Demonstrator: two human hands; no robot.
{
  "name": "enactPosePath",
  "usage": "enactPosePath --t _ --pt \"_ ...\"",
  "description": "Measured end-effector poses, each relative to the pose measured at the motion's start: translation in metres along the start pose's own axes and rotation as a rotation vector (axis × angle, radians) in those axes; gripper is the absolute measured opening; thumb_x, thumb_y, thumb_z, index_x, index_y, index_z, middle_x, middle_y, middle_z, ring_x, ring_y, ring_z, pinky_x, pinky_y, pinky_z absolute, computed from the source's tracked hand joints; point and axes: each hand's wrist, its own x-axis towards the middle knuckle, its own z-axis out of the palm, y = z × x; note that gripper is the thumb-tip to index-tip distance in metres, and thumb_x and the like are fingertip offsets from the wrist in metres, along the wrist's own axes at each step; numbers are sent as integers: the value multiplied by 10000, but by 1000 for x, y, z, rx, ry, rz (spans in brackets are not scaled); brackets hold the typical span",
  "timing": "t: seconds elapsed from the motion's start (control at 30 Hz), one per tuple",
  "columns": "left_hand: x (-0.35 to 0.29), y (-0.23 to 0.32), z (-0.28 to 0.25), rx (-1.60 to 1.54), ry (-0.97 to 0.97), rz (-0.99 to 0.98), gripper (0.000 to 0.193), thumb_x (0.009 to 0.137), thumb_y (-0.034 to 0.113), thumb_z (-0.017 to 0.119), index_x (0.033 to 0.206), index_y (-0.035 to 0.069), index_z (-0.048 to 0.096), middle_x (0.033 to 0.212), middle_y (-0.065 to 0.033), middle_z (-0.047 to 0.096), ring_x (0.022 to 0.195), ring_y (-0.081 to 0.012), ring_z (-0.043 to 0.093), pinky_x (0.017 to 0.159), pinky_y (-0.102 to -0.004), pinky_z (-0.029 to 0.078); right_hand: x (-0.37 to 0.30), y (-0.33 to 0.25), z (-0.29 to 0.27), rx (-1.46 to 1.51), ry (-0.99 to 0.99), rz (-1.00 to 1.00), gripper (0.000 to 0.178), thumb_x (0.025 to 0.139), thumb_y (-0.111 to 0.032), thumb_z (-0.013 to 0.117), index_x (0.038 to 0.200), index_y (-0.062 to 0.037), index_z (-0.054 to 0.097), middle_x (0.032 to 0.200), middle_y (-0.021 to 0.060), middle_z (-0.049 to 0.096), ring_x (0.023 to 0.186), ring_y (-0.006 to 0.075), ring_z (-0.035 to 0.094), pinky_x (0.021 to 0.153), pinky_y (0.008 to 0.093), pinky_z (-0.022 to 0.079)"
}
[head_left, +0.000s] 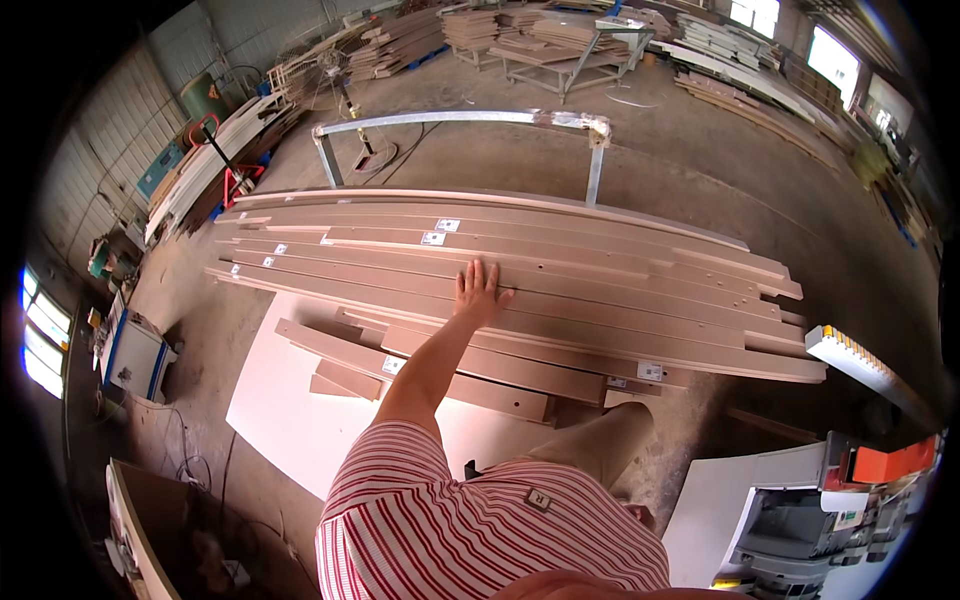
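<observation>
My left hand (pixel 478 293) lies flat, fingers spread, on a row of long brown boards (pixel 600 300) set side by side. Its arm stretches forward over the near boards. Several boards carry small white labels (pixel 433 239), and some have small drilled holes. Nearer to me, shorter brown pieces (pixel 480 392) rest on a pale panel (pixel 285 440). At my right side, a small patch of skin (pixel 640 515) looks like part of my right hand. Its fingers cannot be made out, nor whether it holds anything.
Behind the boards stands a metal frame (pixel 460 117). A white bar with a toothed yellow edge (pixel 865 370) juts in at the right, above a grey and orange machine (pixel 800 520). Stacked boards (pixel 400 45), a red pallet jack (pixel 235 180) and a white cabinet (pixel 140 355) stand around.
</observation>
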Motion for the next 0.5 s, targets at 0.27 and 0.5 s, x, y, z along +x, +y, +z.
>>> enactPosePath --t 0.27,0.5 --pt "-14 26 5 -22 -28 97 798 939 653 290 1541 155 130 1599 -162 46 1480 -325 13 1173 -515 23 14 50 26 -123 37 -10 244 826 -264 617 919 -52 693 843 147 695 797 273 670 740 397 524" --pt "-10 34 3 -14 -27 159 775 940 650 302 1535 170 172 1600 -130 90 1484 -278 9 1179 -485 3 28 88 33 -124 164 4 299 799 -327 631 929 -73 719 898 164 705 858 316 680 788 436 521"
